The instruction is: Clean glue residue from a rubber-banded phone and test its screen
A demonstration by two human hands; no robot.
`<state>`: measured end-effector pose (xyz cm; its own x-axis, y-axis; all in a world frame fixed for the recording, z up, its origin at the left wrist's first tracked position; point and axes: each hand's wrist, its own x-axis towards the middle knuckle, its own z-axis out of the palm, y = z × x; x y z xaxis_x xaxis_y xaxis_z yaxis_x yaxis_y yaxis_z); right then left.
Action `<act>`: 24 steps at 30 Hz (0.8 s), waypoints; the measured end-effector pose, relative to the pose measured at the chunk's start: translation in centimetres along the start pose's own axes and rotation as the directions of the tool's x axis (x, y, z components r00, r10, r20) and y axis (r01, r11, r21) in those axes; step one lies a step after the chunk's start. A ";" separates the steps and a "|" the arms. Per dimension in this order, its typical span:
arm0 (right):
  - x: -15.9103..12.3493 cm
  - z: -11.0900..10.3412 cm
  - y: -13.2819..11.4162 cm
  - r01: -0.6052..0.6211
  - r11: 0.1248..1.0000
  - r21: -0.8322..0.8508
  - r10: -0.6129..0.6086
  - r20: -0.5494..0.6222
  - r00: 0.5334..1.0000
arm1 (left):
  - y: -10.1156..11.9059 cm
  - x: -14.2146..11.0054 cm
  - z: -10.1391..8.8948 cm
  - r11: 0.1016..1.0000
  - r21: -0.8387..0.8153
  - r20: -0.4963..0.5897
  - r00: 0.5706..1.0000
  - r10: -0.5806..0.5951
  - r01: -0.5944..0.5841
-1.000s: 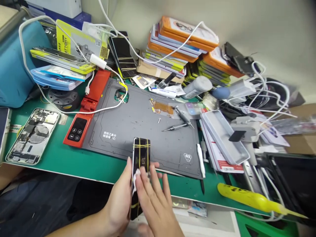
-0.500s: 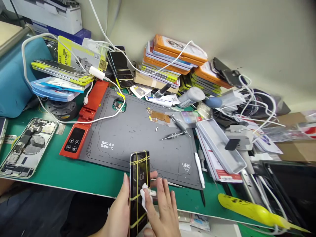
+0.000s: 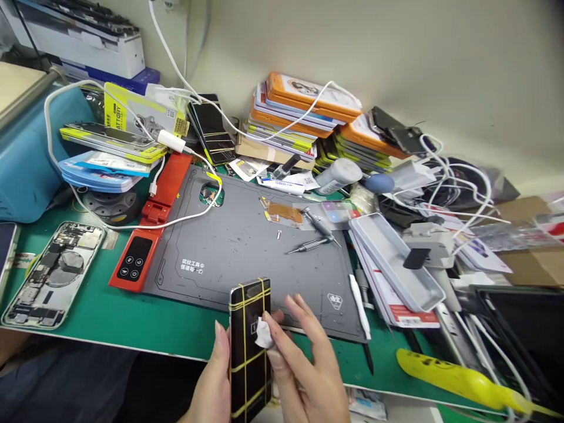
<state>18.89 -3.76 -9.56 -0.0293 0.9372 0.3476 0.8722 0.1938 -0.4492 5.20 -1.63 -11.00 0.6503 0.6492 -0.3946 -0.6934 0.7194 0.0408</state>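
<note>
Upright in my left hand (image 3: 210, 376) is a dark phone (image 3: 240, 346) with yellow rubber bands stretched round it lengthwise and across. The thumb lies along its left edge, and the other fingers are mostly hidden behind it. My right hand (image 3: 308, 364) pinches a small crumpled white tissue (image 3: 264, 333) between thumb and forefinger. This tissue is against the phone's back, beside the logo. Beyond the phone lies a grey work mat (image 3: 247, 252), which carries two small screwdrivers (image 3: 311, 244) and an orange flex cable (image 3: 284, 212).
An opened phone housing (image 3: 57, 270) lies at left beside a red control panel (image 3: 134, 258). A white cable (image 3: 145, 226) loops over the mat. Stacked boxes (image 3: 304, 100) stand at the back. At right are a grey tray (image 3: 396, 261) and a yellow tool (image 3: 449, 373).
My right hand has moved the tissue slightly up and right on the phone's back, and its fingers have turned more sideways. My left hand still holds the phone. The camera view has shifted a little.
</note>
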 end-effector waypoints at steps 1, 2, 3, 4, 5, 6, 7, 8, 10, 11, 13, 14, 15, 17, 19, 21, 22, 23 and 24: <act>0.2 -0.1 0.3 0.032 0.999 0.005 -0.031 -0.065 0.997 | 0.1 0.0 0.0 1.000 -0.015 0.014 1.000 0.001 -0.001; 0.5 -0.2 0.5 0.064 0.998 0.011 -0.062 -0.130 0.990 | 0.2 0.0 0.0 1.000 -0.028 0.030 1.000 -0.005 0.006; 0.7 -0.3 0.6 0.094 0.995 0.021 -0.089 -0.180 0.980 | 0.4 0.0 0.0 0.999 -0.038 0.050 0.999 -0.015 0.017; 1.0 -0.3 0.6 0.120 0.992 0.038 -0.109 -0.209 0.972 | 0.5 -0.1 0.1 0.999 -0.043 0.069 0.997 -0.029 0.032; 1.3 -0.4 0.6 0.135 0.989 0.068 -0.117 -0.215 0.970 | 0.7 -0.1 0.1 0.998 -0.043 0.086 0.995 -0.045 0.049; 1.7 -0.5 0.4 0.137 0.984 0.112 -0.111 -0.216 0.970 | 0.8 -0.1 0.1 0.997 -0.040 0.093 0.994 -0.061 0.065; 2.1 -0.5 0.1 0.131 0.978 0.160 -0.095 -0.214 0.972 | 0.9 -0.2 0.0 0.996 -0.035 0.088 0.993 -0.073 0.076; 2.7 -0.6 -0.2 0.122 0.972 0.201 -0.078 -0.213 0.974 | 0.9 -0.2 -0.2 0.997 -0.032 0.069 0.995 -0.074 0.076; 4.0 -0.8 -0.9 0.114 0.963 0.243 -0.060 -0.219 0.974 | 0.8 -0.4 -0.9 0.999 -0.020 -0.003 1.000 -0.031 0.031; 4.8 -0.8 -1.3 0.116 0.963 0.243 -0.062 -0.219 0.974 | 0.7 -0.5 -1.3 1.000 -0.008 -0.048 0.999 0.009 -0.010; 6.5 -0.8 -2.1 0.101 0.970 0.221 -0.052 -0.218 0.975 | 0.6 -0.6 -2.0 0.996 0.029 -0.142 0.986 0.091 -0.088; 7.3 -0.8 -2.4 0.075 0.974 0.216 -0.028 -0.213 0.977 | 0.6 -0.7 -2.2 0.993 0.052 -0.181 0.976 0.118 -0.110; 8.0 -0.8 -2.7 0.038 0.975 0.220 0.006 -0.199 0.980 | 0.7 -0.7 -2.4 0.990 0.074 -0.217 0.967 0.133 -0.120; 9.0 -0.8 -2.9 -0.035 0.970 0.240 0.078 -0.172 0.982 | 0.8 -0.7 -2.3 0.989 0.100 -0.276 0.952 0.134 -0.110; 9.6 -1.0 -2.8 -0.085 0.956 0.282 0.127 -0.135 0.983 | 1.0 -0.7 -1.8 0.992 0.103 -0.299 0.949 0.105 -0.078; 9.8 -1.4 -2.5 -0.165 0.925 0.343 0.195 -0.056 0.979 | 1.3 -0.7 -1.0 0.995 0.096 -0.258 0.966 0.020 0.005; 9.9 -1.7 -2.3 -0.233 0.896 0.377 0.246 0.015 0.969 | 1.5 -0.8 -0.7 0.993 0.094 -0.220 0.975 -0.045 0.067; 9.9 -2.0 -2.0 -0.324 0.853 0.409 0.311 0.100 0.945 | 1.7 -0.8 -0.3 0.988 0.099 -0.176 0.979 -0.103 0.122; 10.0 -2.3 -1.7 -0.426 0.795 0.432 0.388 0.178 0.904 | 2.0 -0.9 0.0 0.980 0.115 -0.131 0.980 -0.147 0.162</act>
<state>18.26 4.59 -3.43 0.2249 0.9744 -0.0067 0.4946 -0.1200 -0.8608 3.27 -0.76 -10.59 0.6985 0.4985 -0.5134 -0.5386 0.8386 0.0814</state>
